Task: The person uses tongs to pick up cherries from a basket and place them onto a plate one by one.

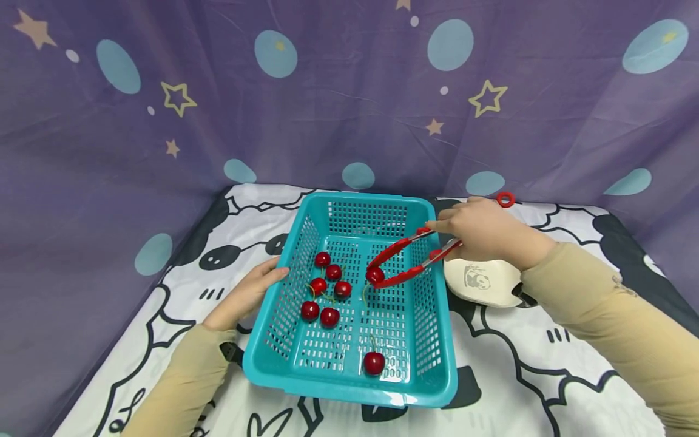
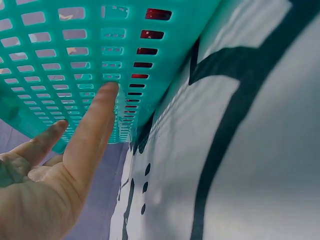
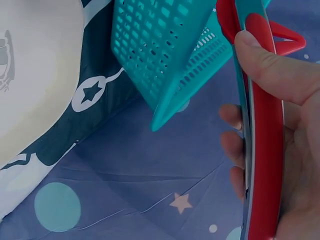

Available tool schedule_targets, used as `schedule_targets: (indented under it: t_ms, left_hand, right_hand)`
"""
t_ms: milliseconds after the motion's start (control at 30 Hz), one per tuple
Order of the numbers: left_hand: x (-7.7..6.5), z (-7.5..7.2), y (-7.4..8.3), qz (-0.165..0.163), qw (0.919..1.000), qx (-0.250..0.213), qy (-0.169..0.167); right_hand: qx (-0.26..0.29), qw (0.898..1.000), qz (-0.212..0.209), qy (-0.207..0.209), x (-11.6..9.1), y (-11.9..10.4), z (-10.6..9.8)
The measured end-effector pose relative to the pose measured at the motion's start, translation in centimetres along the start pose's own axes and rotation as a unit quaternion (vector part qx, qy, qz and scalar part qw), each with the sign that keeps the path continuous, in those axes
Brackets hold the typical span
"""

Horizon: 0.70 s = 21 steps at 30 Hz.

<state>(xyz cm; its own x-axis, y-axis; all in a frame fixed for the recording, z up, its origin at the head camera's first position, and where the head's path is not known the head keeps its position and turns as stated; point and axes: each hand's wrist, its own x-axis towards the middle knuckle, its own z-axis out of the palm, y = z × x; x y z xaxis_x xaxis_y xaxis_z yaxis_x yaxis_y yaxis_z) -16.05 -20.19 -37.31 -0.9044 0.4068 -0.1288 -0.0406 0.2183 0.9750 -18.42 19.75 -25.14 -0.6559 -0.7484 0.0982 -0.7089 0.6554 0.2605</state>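
Observation:
A turquoise basket with perforated walls sits on the cloth. My right hand grips red-and-silver tongs over its right wall; in the right wrist view the thumb lies along the red handle. Between the tong tips is one cherry, its stem hanging down. Several cherries lie in the left half of the basket, and another cherry is near the front wall. Against the left wall rests my left hand, its extended fingers touching the outside in the left wrist view.
A cream plate with a panda print stands right of the basket, partly below my right forearm. The red ring at the tongs' end shows behind my hand. A purple patterned curtain hangs behind the black-and-white cloth.

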Motion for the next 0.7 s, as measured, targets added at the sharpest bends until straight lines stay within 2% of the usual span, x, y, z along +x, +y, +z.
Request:
schedule_targets:
  t_ms: [167, 333, 700]
  left_hand:
    - [0.0, 0.0, 0.0, 0.005, 1.0, 0.0, -0.004]
    - [0.0, 0.0, -0.1, 0.001, 1.0, -0.001, 0.0]
    - [-0.1, 0.1, 0.0, 0.0, 1.0, 0.001, 0.0]
  right_hand:
    - [0.017, 1.0, 0.007, 0.02, -0.9, 0.6, 0.6]
    - [0.056, 0.998, 0.035, 0.022, -2.1, 1.0, 1.6]
    - [0.135, 0.985, 0.09, 0.049, -5.0, 1.8, 3.1]
